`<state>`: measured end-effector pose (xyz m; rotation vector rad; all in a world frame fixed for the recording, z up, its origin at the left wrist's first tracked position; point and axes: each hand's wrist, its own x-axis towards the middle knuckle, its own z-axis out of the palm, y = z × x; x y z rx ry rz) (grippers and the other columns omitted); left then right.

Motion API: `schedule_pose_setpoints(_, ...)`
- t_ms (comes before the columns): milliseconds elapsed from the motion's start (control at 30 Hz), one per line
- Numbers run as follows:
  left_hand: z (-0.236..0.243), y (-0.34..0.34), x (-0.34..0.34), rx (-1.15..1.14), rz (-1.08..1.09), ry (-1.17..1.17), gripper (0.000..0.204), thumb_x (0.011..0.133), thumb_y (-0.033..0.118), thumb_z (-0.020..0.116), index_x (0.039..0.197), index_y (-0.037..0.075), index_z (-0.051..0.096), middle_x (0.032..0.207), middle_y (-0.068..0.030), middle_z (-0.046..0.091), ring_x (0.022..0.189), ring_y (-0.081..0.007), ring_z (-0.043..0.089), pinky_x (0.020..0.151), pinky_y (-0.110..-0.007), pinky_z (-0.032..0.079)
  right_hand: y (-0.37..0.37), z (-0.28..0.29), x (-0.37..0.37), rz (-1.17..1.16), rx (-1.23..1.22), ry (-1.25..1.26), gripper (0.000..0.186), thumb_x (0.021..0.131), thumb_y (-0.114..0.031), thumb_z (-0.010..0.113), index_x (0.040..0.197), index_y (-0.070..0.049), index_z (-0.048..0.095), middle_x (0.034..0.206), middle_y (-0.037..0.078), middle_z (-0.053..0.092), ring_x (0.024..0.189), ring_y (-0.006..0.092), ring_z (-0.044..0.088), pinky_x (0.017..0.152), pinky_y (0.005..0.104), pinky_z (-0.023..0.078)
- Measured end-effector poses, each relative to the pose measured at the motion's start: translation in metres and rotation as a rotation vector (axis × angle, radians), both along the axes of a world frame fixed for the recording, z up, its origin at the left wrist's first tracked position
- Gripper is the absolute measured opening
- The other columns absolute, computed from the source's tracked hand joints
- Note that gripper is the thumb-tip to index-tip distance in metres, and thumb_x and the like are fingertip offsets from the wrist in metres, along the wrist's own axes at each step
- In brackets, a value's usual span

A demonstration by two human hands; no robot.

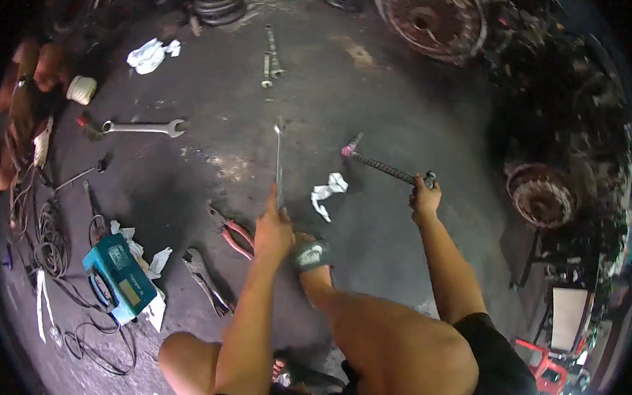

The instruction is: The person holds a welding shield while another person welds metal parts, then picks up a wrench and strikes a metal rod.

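My left hand [275, 231] is closed round the near end of a long, thin metal tool [279, 155], seen almost edge-on and pointing away from me over the floor. Its exact kind does not show. My right hand [424, 198] grips one end of a dark ribbed steel bar [383, 165]. At the bar's far end is a short crosspiece with a pink patch; a rounded metal end sticks out by my fingers. Between the two tools lies a crumpled white paper [328, 192]. Red-handled pliers [235, 237] and locking pliers [206, 278] rest left of my left forearm.
A large combination wrench [143, 127] lies at the left, with smaller wrenches [270, 61] farther off. Near a teal power tool [119, 276] are coiled cables [52, 232]. Rusty wheel drums [432, 20] stand at the back; another drum [540, 195] is at the right. My sandalled foot [314, 255] is close to my left hand.
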<state>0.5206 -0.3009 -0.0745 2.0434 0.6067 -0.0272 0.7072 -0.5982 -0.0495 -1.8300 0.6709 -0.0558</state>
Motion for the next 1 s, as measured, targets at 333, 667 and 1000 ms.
schedule_pose_setpoints(333, 0.034, -0.077, 0.021, 0.021, -0.44, 0.005, 0.06, 0.097, 0.02, 0.045, 0.151, 0.034, 0.022, 0.092, -0.029, 0.064, 0.089, -0.0466, 0.063, 0.076, -0.052, 0.048, -0.157, -0.027, 0.001, -0.401, -0.186, 0.002, 0.054, 0.082, -0.025, 0.073, 0.126, -0.003, 0.051, 0.073, 0.008, 0.059, 0.051, 0.0152, 0.052, 0.044, 0.0331, 0.043)
schedule_pose_setpoints(667, -0.045, -0.226, 0.113, 0.103, -0.587, 0.06, 0.061, 0.097, 0.017, 0.045, 0.151, 0.029, 0.019, 0.076, -0.0301, 0.063, 0.075, -0.0495, 0.062, 0.069, -0.058, 0.047, -0.208, -0.054, 0.006, -0.264, 0.041, -0.023, 0.046, 0.083, -0.028, 0.073, 0.111, 0.002, 0.052, 0.06, 0.006, 0.056, 0.044, 0.0178, 0.051, 0.042, 0.0347, 0.044)
schedule_pose_setpoints(1000, -0.041, -0.25, 0.122, 0.033, -0.514, 0.069, 0.062, 0.098, 0.016, 0.044, 0.152, 0.031, 0.017, 0.082, -0.0301, 0.064, 0.079, -0.048, 0.063, 0.073, -0.054, 0.05, -0.2, -0.049, -0.001, -0.374, -0.05, 0.068, 0.06, 0.083, -0.03, 0.074, 0.128, 0.0, 0.049, 0.068, 0.009, 0.059, 0.049, 0.0168, 0.055, 0.044, 0.0339, 0.046)
